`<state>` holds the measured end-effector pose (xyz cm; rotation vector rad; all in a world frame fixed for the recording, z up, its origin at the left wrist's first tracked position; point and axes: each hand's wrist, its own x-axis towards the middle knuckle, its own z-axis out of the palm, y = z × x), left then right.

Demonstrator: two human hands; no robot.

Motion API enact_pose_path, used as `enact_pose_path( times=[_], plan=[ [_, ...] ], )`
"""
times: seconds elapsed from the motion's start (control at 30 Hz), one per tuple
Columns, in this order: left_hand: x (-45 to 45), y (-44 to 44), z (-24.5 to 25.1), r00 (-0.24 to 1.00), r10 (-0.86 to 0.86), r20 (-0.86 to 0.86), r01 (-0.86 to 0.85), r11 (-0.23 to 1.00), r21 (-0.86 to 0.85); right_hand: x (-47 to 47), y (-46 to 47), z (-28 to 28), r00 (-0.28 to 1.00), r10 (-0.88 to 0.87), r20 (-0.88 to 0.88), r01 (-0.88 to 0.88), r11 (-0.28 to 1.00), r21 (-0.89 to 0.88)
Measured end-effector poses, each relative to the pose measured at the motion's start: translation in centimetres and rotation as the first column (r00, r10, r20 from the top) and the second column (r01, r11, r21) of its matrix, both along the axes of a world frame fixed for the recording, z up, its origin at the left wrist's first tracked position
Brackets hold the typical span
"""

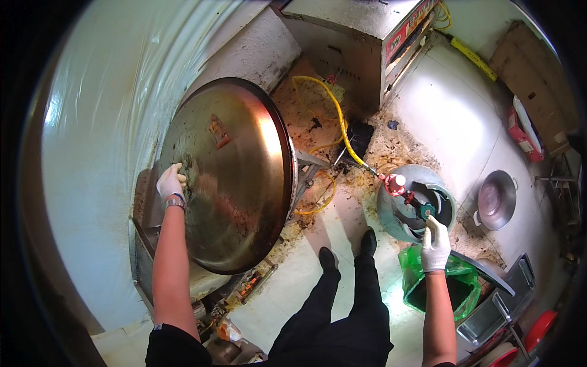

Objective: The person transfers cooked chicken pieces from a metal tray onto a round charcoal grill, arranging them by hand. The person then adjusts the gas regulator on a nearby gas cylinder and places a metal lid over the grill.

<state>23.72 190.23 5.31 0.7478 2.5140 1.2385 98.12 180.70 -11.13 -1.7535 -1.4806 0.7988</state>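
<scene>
A white glove covers my left hand [171, 181], whose curled fingers are at the middle of a large round metal lid [234, 183]; they seem to hold a part there that the hand hides. My right hand [435, 244], gloved in white too, has its fingertips at the green valve knob [427, 210] on top of a grey gas cylinder [390, 215]. A red regulator [395, 184] is joined to the valve, and a yellow hose [337, 105] runs from it towards the floor by the lid.
A green plastic bag [472, 303] lines a bin beside my right forearm. A metal pot [497, 200] and metal trays [486, 323] lie at the right. Behind the hose stands a metal cabinet [339, 50]. Plastic sheeting [101, 151] covers the left wall. Dirt spots the tiled floor.
</scene>
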Motion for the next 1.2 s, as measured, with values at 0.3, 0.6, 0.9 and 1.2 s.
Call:
enact_pose_path(
  times=[0.3, 0.6, 0.9, 1.2],
  plan=[
    [-1.5, -0.1, -1.0, 0.994, 0.02, -0.108, -0.016, 0.999, 0.04, 0.2, -0.2, 0.2, 1.0, 0.024, 0.004, -0.024, 0.999, -0.043],
    [-1.5, -0.2, -1.2, 0.986, 0.03, -0.165, -0.023, 0.999, 0.043, -0.1, 0.0, -0.7, 0.999, 0.049, -0.001, -0.049, 0.996, -0.069],
    [-1.1, -0.1, -1.1, 0.987, 0.053, -0.154, -0.041, 0.996, 0.079, -0.5, 0.1, -0.8, 0.999, 0.046, 0.01, -0.045, 0.996, -0.081],
    [-0.8, 0.0, -0.7, 0.988, 0.059, -0.141, -0.046, 0.994, 0.095, -0.8, 0.0, -1.1, 0.999, 0.036, -0.011, -0.037, 0.996, -0.084]
  ],
)
